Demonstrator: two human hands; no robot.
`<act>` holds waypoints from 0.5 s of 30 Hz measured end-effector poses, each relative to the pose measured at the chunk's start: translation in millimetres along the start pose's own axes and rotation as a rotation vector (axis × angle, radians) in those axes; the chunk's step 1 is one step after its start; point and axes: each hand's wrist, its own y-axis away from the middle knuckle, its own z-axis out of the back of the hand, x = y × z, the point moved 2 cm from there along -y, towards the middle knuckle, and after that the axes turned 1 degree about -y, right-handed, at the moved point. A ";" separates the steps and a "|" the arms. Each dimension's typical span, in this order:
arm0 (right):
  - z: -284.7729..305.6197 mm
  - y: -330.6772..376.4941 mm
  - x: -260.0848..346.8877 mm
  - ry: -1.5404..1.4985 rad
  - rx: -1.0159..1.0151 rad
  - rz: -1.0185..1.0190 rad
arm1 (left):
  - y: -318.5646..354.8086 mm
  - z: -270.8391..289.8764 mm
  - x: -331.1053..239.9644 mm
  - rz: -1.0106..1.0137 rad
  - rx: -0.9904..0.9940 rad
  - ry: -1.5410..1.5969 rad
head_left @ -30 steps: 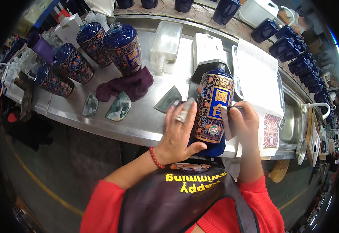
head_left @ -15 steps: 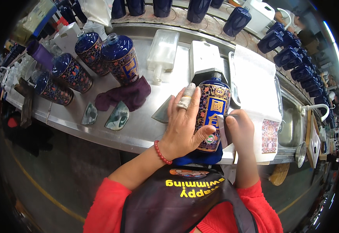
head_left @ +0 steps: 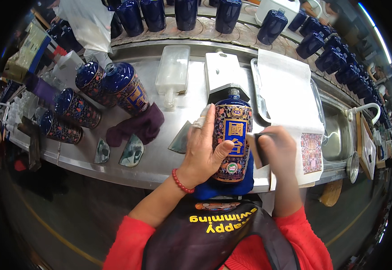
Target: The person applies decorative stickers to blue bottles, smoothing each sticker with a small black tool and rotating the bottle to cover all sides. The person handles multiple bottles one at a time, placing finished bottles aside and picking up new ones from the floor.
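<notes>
A dark blue decorated bottle [head_left: 233, 148] with a gold-framed front panel lies face up before me, its neck toward a black angled rest [head_left: 225, 90]. Beneath its lower end is a blue cloth [head_left: 225, 186]. My left hand [head_left: 200, 153] holds the bottle's left side, fingers long against it and thumb over the front. One of its fingertips is wrapped in something whitish. In my right hand [head_left: 277, 146], just right of the bottle, is a flat scraper-like piece [head_left: 257, 150], pale on one face and dark on the other. The right hand is smeared by motion.
Several decorated bottles [head_left: 124, 87] stand at left by a purple cloth [head_left: 137, 123] and green-marked pads [head_left: 132, 150]. A clear bottle-shaped block [head_left: 173, 69] and a white container [head_left: 223, 67] lie behind. White paper [head_left: 286, 85] covers a tray; a sink [head_left: 337, 130] is right. Plain blue bottles [head_left: 185, 13] line the back.
My right hand and the scraper-like piece have come off the bottle's front, to its right. My left hand has slid toward the bottle's left side. The whole view has shifted slightly.
</notes>
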 end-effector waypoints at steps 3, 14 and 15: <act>4.8 -10.8 3.1 0.222 -0.019 0.173 | -8.4 9.3 -3.3 -0.124 0.013 -0.245; -19.8 -12.2 -17.7 0.553 0.048 0.414 | -20.1 10.1 -14.0 -0.212 0.082 -0.364; -20.3 -12.5 -17.0 0.534 0.049 0.439 | -20.9 9.7 -14.4 -0.213 0.083 -0.369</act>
